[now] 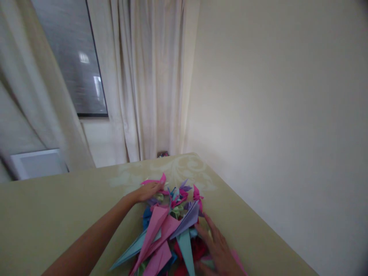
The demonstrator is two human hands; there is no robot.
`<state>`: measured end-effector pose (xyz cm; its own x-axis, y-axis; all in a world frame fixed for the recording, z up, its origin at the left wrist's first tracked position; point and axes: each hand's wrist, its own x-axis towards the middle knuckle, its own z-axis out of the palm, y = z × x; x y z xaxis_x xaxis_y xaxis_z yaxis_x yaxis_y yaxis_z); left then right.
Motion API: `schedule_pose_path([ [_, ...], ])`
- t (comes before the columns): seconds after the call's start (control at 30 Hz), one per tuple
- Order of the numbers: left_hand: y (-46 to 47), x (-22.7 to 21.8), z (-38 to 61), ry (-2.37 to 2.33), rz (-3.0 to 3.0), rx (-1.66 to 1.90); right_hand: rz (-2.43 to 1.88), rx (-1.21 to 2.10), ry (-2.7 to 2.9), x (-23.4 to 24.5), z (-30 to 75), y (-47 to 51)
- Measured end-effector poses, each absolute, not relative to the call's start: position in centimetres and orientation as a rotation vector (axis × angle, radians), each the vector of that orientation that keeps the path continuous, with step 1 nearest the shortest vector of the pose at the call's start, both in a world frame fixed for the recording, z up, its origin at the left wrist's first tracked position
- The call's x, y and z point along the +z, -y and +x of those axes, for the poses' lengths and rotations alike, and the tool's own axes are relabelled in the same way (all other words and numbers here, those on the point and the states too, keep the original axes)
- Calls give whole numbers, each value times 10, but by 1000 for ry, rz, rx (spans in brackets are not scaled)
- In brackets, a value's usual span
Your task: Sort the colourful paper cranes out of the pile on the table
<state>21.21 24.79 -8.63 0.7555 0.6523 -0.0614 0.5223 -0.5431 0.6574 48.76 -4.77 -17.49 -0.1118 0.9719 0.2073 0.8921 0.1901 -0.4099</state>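
A heap of folded paper shapes (169,226) in pink, blue, teal and lilac lies on the pale green table (57,207). My left hand (149,191) reaches to the heap's far side, fingers closed on a pink folded paper piece (156,181). My right hand (217,245) lies flat on the heap's right edge, fingers stretched out and spread, touching a lilac paper plane (188,219) and red pieces beneath. Long pink paper planes (156,230) point toward me.
The table fills the lower view, its right edge running along a cream wall (273,115). White curtains (149,76) and a dark window (71,57) stand behind the far edge. A white framed panel (37,163) rests at the left.
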Motion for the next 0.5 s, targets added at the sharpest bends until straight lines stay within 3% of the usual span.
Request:
schedule_pose_path([
  [0.27,-114,-76,146,-889,2410,346,-1649,500,1623,-137,485,-64],
  [0.5,-48,-150,107,-1040,2710,427,-1700,659,1657,-119,440,-132],
])
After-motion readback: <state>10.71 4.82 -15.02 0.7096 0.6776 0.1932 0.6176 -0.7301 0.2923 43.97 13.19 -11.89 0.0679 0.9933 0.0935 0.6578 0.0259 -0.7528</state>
